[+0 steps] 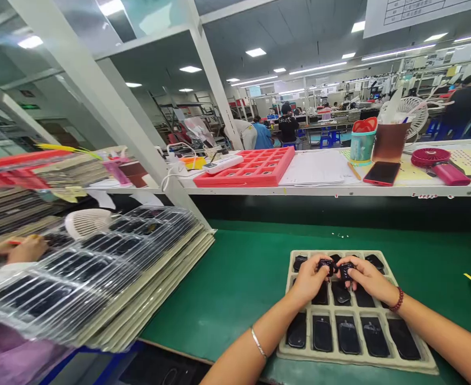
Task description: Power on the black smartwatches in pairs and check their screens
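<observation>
Hands point(310, 275) over tray point(309, 332), black device point(345, 271) in each

Workbench point(235, 299) with a compartment tray point(351, 361) at front right and a tray stack point(171, 278) at left.
Above the tray's rear rows, the left hand point(310, 275) and right hand point(367, 275) hold small devices point(326, 266) side by side. Behind, a raised shelf point(259, 190) carries, left to right, a divided box point(284, 170), papers point(319, 168), a cup point(361, 147), a phone point(383, 172) and a handheld fan point(452, 174).
</observation>
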`<control>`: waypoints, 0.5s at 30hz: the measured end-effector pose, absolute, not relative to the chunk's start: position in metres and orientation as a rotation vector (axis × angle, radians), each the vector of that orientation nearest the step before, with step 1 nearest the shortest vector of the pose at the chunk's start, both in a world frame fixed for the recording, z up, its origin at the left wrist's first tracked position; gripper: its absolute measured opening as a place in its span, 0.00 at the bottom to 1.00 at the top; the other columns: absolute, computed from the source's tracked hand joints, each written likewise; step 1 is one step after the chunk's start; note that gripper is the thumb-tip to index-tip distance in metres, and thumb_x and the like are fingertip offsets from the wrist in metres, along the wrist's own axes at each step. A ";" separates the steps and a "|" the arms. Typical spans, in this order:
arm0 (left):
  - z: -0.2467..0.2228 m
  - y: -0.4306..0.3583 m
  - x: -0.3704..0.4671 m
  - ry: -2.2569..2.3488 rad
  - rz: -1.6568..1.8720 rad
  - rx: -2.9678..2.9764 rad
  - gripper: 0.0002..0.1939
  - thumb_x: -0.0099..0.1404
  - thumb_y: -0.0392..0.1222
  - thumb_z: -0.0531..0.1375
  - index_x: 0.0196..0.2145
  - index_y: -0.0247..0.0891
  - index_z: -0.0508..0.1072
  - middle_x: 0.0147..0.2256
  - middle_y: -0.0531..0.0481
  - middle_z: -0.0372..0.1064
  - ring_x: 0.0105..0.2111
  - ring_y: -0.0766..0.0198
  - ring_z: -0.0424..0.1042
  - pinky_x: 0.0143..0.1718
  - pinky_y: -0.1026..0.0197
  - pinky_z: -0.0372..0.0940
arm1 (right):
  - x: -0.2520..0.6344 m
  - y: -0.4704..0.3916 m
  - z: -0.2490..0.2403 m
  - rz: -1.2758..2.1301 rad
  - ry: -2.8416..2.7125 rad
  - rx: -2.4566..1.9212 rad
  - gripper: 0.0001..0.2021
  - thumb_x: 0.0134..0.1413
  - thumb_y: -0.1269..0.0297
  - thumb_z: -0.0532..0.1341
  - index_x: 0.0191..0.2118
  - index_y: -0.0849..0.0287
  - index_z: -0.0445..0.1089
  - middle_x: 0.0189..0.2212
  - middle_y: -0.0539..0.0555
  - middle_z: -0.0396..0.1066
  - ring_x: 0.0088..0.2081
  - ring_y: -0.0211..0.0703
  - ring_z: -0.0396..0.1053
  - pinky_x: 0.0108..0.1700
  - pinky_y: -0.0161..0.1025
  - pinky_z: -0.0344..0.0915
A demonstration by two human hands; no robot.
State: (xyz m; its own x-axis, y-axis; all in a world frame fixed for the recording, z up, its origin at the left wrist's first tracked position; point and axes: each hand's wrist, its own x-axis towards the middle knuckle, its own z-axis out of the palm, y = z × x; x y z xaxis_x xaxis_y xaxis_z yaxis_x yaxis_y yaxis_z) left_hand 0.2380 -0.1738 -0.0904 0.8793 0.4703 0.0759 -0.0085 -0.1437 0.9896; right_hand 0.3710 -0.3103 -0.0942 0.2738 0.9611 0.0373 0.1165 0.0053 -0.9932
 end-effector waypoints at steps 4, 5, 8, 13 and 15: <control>-0.086 -0.174 0.237 0.387 0.421 1.659 0.18 0.56 0.30 0.50 0.44 0.37 0.68 0.39 0.48 0.69 0.28 0.68 0.68 0.33 0.64 0.65 | 0.370 -0.311 -0.093 0.919 -1.108 -1.408 0.12 0.51 0.64 0.58 0.43 0.59 0.63 0.32 0.52 0.69 0.25 0.35 0.66 0.25 0.33 0.64; -0.087 -0.174 0.237 0.383 0.436 1.670 0.18 0.55 0.29 0.51 0.44 0.37 0.68 0.39 0.48 0.69 0.30 0.67 0.69 0.35 0.64 0.65 | 0.370 -0.311 -0.092 0.930 -1.114 -1.391 0.13 0.51 0.65 0.58 0.44 0.59 0.63 0.34 0.53 0.70 0.26 0.36 0.67 0.26 0.33 0.64; -0.088 -0.174 0.238 0.371 0.466 1.709 0.15 0.54 0.30 0.55 0.41 0.35 0.69 0.38 0.47 0.70 0.34 0.64 0.69 0.37 0.63 0.64 | 0.370 -0.311 -0.090 0.948 -1.126 -1.365 0.15 0.52 0.68 0.55 0.47 0.59 0.62 0.38 0.56 0.70 0.31 0.39 0.70 0.26 0.33 0.64; -0.089 -0.175 0.238 0.350 0.471 1.680 0.18 0.53 0.29 0.57 0.43 0.35 0.67 0.38 0.47 0.70 0.36 0.64 0.69 0.39 0.63 0.64 | 0.369 -0.311 -0.092 0.960 -1.128 -1.363 0.19 0.48 0.73 0.54 0.49 0.58 0.61 0.41 0.56 0.69 0.34 0.40 0.71 0.26 0.32 0.64; -0.090 -0.175 0.238 0.331 0.476 1.650 0.22 0.52 0.29 0.58 0.46 0.36 0.66 0.40 0.47 0.69 0.36 0.64 0.69 0.38 0.63 0.64 | 0.368 -0.311 -0.093 0.952 -1.118 -1.350 0.22 0.47 0.73 0.56 0.51 0.58 0.60 0.41 0.56 0.69 0.34 0.40 0.70 0.26 0.31 0.64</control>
